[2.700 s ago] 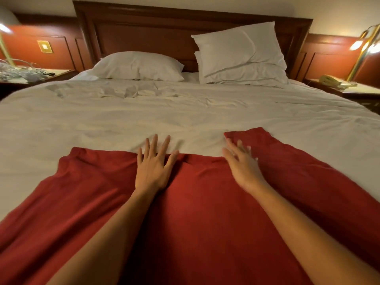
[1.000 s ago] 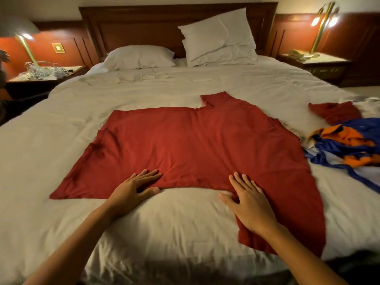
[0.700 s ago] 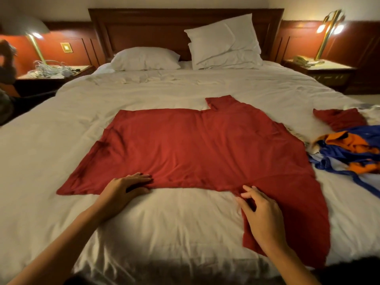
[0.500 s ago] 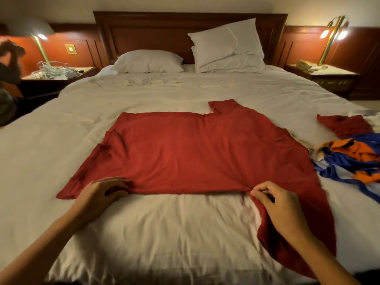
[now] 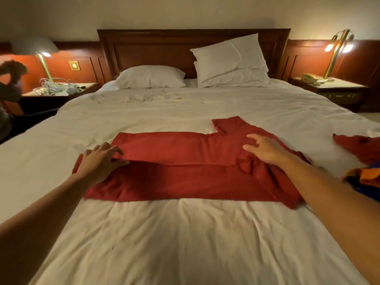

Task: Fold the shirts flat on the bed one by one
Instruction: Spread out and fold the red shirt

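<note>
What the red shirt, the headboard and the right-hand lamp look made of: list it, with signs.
Red shirt: soft matte knit, probably cotton jersey; it lies limp and bunches at the fold. Headboard: dark varnished wood, seemingly; panelled, dull sheen. Right-hand lamp: polished brass-coloured metal, by its yellow gleam.

The bed [image 5: 185,243] is covered in a rumpled white sheet, creased most just beyond the red shirt [image 5: 185,177]. The shirt lies spread crosswise on the sheet, one long edge folded over onto itself. Far beyond the shirt, against the wooden headboard [image 5: 154,48], lie a flat white pillow [image 5: 151,77] on the left and two stacked white pillows [image 5: 230,60] on the right. Right of the shirt, apart from it, lies a second red garment [image 5: 357,147], and nearer the camera an orange and blue garment [image 5: 368,177].
</note>
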`<state>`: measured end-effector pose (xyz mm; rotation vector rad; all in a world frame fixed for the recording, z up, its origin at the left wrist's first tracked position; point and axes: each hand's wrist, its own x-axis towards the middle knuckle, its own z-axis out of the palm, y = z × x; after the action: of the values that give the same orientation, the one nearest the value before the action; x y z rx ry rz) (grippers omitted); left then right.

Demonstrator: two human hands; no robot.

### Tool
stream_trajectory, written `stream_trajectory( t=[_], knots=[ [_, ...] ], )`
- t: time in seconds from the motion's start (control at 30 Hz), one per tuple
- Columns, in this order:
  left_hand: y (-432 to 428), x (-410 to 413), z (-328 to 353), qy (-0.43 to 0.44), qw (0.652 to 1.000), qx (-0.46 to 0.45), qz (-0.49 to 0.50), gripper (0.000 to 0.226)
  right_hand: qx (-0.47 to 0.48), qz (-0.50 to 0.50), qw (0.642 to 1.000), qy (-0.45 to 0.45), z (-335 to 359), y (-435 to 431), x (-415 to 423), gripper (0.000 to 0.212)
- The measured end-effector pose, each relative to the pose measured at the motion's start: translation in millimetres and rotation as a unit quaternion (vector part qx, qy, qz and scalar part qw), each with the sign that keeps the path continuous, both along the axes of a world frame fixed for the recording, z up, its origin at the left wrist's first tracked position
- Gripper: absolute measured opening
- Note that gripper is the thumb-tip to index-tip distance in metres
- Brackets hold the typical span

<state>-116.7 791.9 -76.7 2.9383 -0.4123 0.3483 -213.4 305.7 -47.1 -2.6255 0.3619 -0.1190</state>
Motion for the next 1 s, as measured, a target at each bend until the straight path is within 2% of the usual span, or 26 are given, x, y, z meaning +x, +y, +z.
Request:
stream_trajectory(
  t=[0.03,0.1,0.2,0.27,0.3,0.43,0.53,0.67,0.83,0.93,1.0],
  knots=[
    [-2.5,4.3,-7.3,0.006,1.0,0.005,0.027,0.047,-0.02,-0.012,0.999,0.028,-10.8,0.1,0.2,0.062],
    [-3.1,5.4,-25.6,0.023,0.997,0.004,0.079,0.059,-0.054,-0.043,0.995,0.066,-41.9,-3.7,-15.9,0.069],
    [8.0,-2.9,-54.6,0.07,0.98,-0.036,0.183,0.08,-0.092,-0.112,0.988,0.058,-92.5,-21.0,-67.0,0.081],
    [15.5,-12.6,-73.1,0.079,0.969,-0.037,0.23,0.087,-0.116,-0.136,0.983,0.044,-115.2,-34.4,-97.5,0.092],
    [17.5,-15.9,-78.9,0.074,0.969,-0.036,0.233,0.085,-0.126,-0.14,0.982,0.033,-121.9,-40.5,-107.3,0.094],
    [12.6,-11.4,-78.7,0.078,0.971,-0.129,0.183,0.073,-0.17,-0.175,0.97,-0.001,-127.4,-61.7,-111.7,0.101],
    [9.7,-10.6,-83.4,0.064,0.978,-0.112,0.165,0.058,-0.171,-0.231,0.956,0.058,-124.5,-76.7,-100.4,0.105],
    [12.1,-6.0,-87.1,0.055,0.981,-0.117,0.146,0.047,-0.203,-0.233,0.949,0.057,-118.0,-82.4,-83.3,0.091],
    [18.7,-2.7,-69.8,0.054,0.984,-0.129,0.114,0.04,-0.167,-0.15,0.974,0.012,-89.8,-91.5,-73.0,0.054],
    [29.3,0.0,-42.2,0.068,0.987,-0.083,0.122,0.043,-0.181,-0.118,0.976,-0.004,-65.0,-97.9,-73.7,0.048],
    [38.1,2.1,-19.8,0.095,0.986,-0.028,0.132,0.051,-0.2,-0.091,0.975,0.038,-40.8,-102.1,-76.4,0.051]
  ],
)
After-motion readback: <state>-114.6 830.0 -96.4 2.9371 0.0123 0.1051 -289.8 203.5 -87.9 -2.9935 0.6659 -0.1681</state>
